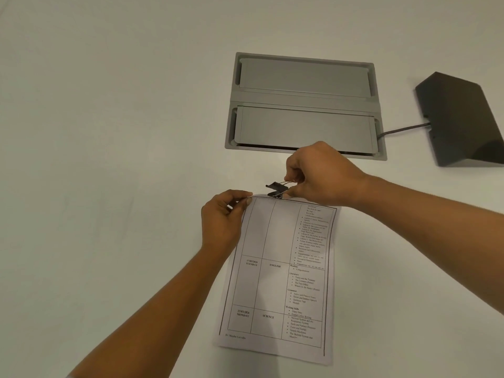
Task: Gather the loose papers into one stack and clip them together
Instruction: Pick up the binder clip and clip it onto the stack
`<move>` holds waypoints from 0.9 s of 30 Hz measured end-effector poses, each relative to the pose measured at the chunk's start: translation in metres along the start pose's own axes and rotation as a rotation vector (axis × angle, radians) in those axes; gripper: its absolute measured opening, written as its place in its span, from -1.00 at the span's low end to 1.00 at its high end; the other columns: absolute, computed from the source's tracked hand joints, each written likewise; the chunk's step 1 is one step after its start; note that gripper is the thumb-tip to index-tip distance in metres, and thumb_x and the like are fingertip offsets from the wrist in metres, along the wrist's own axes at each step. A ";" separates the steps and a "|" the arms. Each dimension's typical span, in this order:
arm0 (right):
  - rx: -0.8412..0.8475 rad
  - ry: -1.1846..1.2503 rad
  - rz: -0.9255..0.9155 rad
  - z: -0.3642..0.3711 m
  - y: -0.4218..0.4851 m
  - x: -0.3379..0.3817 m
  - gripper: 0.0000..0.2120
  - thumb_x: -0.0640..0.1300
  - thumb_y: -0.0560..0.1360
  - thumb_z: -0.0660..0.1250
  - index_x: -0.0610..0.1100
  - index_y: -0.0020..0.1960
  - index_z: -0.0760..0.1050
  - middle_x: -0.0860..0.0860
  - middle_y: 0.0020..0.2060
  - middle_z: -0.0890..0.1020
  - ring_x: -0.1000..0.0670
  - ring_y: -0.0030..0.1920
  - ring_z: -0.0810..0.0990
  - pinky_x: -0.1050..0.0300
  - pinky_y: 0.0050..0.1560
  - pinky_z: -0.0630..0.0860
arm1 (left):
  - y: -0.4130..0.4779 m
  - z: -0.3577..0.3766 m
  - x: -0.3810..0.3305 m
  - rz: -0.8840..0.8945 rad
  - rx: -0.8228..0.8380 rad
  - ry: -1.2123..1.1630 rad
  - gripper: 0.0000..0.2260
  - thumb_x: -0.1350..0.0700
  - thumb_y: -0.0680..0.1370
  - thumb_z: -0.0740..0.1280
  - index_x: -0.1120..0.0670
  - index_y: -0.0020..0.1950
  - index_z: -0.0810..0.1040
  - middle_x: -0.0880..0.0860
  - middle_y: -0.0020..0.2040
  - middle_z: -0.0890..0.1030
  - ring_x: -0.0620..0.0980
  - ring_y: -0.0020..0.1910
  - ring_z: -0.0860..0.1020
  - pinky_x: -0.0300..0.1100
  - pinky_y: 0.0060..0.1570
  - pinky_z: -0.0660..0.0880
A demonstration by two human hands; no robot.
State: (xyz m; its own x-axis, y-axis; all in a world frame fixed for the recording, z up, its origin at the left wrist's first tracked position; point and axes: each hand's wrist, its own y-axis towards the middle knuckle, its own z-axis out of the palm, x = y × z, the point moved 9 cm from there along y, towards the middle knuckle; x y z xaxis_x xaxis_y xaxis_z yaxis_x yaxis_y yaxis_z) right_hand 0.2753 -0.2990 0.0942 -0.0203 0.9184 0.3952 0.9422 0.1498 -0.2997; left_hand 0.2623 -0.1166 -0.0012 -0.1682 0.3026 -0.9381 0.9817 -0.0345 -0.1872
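Observation:
A stack of printed papers [278,279] with a timetable on top lies on the white table, its long side running away from me. My left hand [222,222] pinches the stack's far left corner between thumb and fingers. My right hand [319,174] squeezes the wire handles of a black binder clip [276,190], whose jaws gape open at the stack's far edge, near its middle. The lower jaw touches the paper edge. I cannot tell how many sheets are in the stack.
A grey cable box [302,105] with two closed flaps is set into the table just beyond my hands. A dark wedge-shaped device [463,118] stands at the far right, its cable [403,129] running into the box.

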 end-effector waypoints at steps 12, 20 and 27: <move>0.188 -0.379 -0.153 0.014 0.018 0.036 -0.77 -0.03 0.41 0.52 -0.11 0.00 0.63 0.01 -0.16 0.53 -0.03 -0.14 0.55 0.16 -0.20 0.44 | -0.011 0.004 -0.005 0.046 -0.011 0.012 -0.90 0.24 0.52 0.42 0.12 -0.02 0.71 -0.03 -0.15 0.71 -0.18 -0.12 0.66 -0.46 -0.11 0.54; 0.246 -0.333 -0.113 0.023 0.025 0.032 -0.76 -0.02 0.38 0.54 -0.11 -0.04 0.63 0.05 -0.18 0.51 0.03 -0.14 0.46 0.22 -0.25 0.37 | -0.015 0.007 -0.012 0.067 -0.020 -0.002 -0.90 0.24 0.51 0.43 0.12 -0.01 0.72 0.03 -0.12 0.73 -0.06 -0.09 0.67 -0.36 -0.08 0.58; 0.195 -0.166 -0.060 0.023 0.022 0.011 -0.22 0.14 0.27 0.58 0.03 0.43 0.39 0.08 0.30 0.56 0.02 0.22 0.54 0.10 0.14 0.50 | -0.012 0.006 -0.011 0.013 -0.009 -0.066 -0.91 0.23 0.50 0.45 0.13 -0.02 0.72 0.05 -0.12 0.73 -0.02 -0.07 0.68 -0.31 -0.05 0.59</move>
State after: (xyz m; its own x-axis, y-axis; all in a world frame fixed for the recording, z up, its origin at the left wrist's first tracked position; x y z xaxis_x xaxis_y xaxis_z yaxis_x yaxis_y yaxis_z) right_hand 0.2883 -0.2772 0.0716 -0.1440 0.9507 0.2747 0.8558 0.2590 -0.4478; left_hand 0.2517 -0.1255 0.0093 -0.1606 0.2383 -0.9578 0.9846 -0.0296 -0.1724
